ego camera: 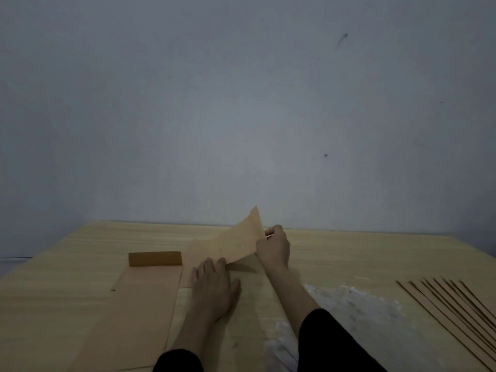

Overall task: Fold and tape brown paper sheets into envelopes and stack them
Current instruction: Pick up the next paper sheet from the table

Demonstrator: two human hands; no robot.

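Note:
A brown paper sheet [236, 242] lies on the wooden table [349, 253] in front of me, its far right part lifted and curling up. My right hand [273, 247] pinches that raised edge. My left hand [213, 285] lies flat with straight fingers, pressing the sheet's near part down on the table. To the left a long folded brown envelope [139, 304] rests flat, its top flap [155, 258] folded over.
Several brown paper sheets [456, 312] lie fanned out at the right edge of the table. A whitish scuffed patch [354, 299] marks the table surface near my right forearm. A grey wall [241, 103] stands right behind the table.

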